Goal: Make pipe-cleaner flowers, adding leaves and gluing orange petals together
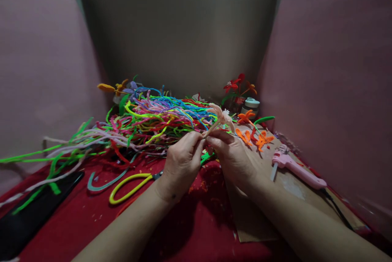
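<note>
My left hand (183, 156) and my right hand (233, 155) meet in the middle of the view, fingertips almost touching. Between them they pinch the stem of a pale peach pipe cleaner flower (218, 115), whose curled petals and small white centre rise above my fingers. The lower end of the stem is hidden by my fingertips. Just behind my hands lies a big heap of coloured pipe cleaners (171, 113). Scissors with yellow handles (130, 188) rest left of my left wrist, their blades mostly hidden behind it.
On a cardboard sheet (254, 225) at right lie a pink glue gun (301, 170) and orange pipe cleaner flowers (260, 140). Behind stand red flowers (234, 84) and a jar with a pale lid (251, 103). A black flat object (39, 209) lies left on the red cloth (101, 221).
</note>
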`<move>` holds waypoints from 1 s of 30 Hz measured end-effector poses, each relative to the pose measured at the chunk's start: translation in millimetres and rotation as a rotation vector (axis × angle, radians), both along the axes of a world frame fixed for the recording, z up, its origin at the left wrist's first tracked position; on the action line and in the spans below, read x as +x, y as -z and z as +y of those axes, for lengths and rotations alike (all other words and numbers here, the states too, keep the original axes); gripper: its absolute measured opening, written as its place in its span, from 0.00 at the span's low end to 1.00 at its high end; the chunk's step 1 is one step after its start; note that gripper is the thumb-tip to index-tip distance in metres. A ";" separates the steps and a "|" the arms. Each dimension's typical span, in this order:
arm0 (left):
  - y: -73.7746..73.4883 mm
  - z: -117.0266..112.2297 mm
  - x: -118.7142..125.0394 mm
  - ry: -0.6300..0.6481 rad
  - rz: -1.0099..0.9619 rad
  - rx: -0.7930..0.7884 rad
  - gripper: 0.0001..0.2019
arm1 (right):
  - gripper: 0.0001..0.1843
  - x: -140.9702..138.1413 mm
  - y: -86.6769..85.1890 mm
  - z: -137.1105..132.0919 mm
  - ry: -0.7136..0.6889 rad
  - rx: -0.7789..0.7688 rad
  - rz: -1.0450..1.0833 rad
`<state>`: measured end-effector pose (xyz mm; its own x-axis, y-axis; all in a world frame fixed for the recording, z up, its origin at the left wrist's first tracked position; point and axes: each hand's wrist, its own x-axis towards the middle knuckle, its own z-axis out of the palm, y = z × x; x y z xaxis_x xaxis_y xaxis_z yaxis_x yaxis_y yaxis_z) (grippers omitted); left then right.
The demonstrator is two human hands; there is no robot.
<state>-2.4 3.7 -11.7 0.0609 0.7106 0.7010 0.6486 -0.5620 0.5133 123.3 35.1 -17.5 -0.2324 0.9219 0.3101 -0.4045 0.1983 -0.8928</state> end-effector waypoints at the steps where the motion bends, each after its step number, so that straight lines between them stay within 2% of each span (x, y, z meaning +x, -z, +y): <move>1: -0.5 -0.2 0.4 0.010 -0.037 -0.022 0.07 | 0.05 0.3 1.8 2.2 -0.015 0.006 0.003; 11: -7.7 -0.9 1.6 0.153 -0.388 -0.356 0.08 | 0.04 3.7 9.6 12.4 -0.130 0.005 0.120; 15: -11.9 -1.0 0.2 0.261 -0.536 -0.508 0.09 | 0.08 2.4 11.1 14.1 -0.166 0.025 0.168; 19: -12.7 0.0 -0.2 0.309 -0.568 -0.568 0.10 | 0.06 -0.2 8.8 13.0 -0.193 -0.004 0.225; 23: -8.2 2.2 1.1 0.216 -0.441 -0.506 0.10 | 0.03 -1.0 6.4 11.6 -0.140 -0.047 0.189; 28: 4.0 4.7 0.9 0.053 -0.043 -0.153 0.06 | 0.02 -0.5 4.7 9.3 -0.035 -0.028 0.084; 30: 6.0 5.2 -0.4 0.006 0.039 -0.068 0.07 | 0.02 -0.2 4.0 7.6 -0.026 -0.036 0.044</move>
<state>-2.8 8.9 -17.7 0.0918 0.7560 0.6481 0.6652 -0.5308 0.5251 123.1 42.7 -21.5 -0.2432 0.9265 0.2871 -0.4485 0.1550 -0.8802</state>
